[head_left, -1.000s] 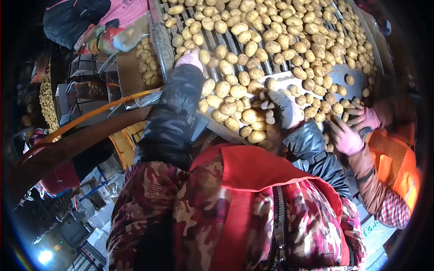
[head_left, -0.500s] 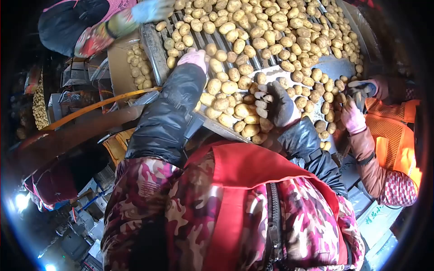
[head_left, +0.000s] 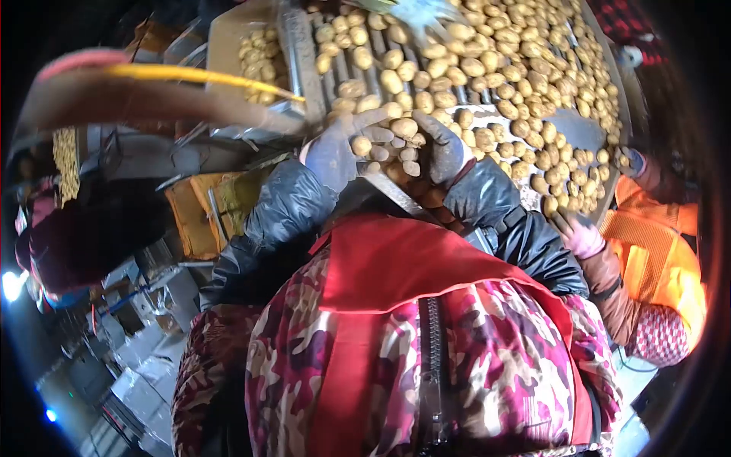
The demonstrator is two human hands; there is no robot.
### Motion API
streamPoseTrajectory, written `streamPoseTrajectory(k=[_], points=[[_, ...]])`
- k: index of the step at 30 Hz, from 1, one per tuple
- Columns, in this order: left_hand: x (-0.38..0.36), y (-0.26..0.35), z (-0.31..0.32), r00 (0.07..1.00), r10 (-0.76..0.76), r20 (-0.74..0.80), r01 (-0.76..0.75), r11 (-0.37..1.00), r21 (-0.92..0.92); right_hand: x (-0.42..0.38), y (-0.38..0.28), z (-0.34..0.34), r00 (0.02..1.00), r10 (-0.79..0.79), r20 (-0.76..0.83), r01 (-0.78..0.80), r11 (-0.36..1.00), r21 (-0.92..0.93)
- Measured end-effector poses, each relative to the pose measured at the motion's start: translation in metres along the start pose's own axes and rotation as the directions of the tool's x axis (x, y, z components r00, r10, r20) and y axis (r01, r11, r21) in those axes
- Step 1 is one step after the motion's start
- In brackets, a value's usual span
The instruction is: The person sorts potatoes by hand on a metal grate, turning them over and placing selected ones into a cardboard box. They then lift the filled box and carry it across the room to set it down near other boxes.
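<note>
My left hand (head_left: 335, 152), in a grey glove, is at the near edge of the sorting table, its fingers curled around some potatoes (head_left: 403, 128). Close by on the right, my right hand (head_left: 449, 151), gloved as well, bends its fingers around the same small cluster. A single potato (head_left: 362, 145) rests against the left palm. Fingertips of both hands overlap between them, so part of what they hold is hidden. Just beyond lie many loose yellow potatoes (head_left: 525, 76) on the roller bed (head_left: 346, 72).
A co-worker's pale blue glove (head_left: 426, 17) reaches over the rollers from the far side. To the right, a person in an orange vest (head_left: 647, 236) has one hand (head_left: 580, 234) by the potatoes. A cardboard box (head_left: 225, 65) of potatoes stands left, behind a blurred yellow-edged bar (head_left: 190, 75).
My left hand has drawn back from the rollers towards me, beside my right hand, and both now cup potatoes. The co-worker's blue glove moved right across the rollers. The view has shifted.
</note>
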State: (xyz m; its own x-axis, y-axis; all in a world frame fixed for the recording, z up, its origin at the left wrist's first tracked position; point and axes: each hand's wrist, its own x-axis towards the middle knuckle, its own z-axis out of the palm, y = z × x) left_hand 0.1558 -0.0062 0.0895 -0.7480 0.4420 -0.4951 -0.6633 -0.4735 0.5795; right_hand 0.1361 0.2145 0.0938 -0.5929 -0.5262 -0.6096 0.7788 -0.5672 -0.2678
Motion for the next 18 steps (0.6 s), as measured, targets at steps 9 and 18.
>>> streamPoseTrajectory(k=[9, 18], points=[[-0.101, -0.027, -0.072, 0.908, 0.402, -0.12, -0.326, 0.856, 0.402, 0.034, 0.039, 0.004, 0.932, 0.244, 0.267, -0.256, 0.966, 0.012], [-0.131, -0.035, -0.115, 0.614, 0.712, 0.341, -0.062, -0.387, 0.92, 0.044, 0.076, 0.05, 0.964, 0.203, 0.17, -0.129, 0.921, -0.368]])
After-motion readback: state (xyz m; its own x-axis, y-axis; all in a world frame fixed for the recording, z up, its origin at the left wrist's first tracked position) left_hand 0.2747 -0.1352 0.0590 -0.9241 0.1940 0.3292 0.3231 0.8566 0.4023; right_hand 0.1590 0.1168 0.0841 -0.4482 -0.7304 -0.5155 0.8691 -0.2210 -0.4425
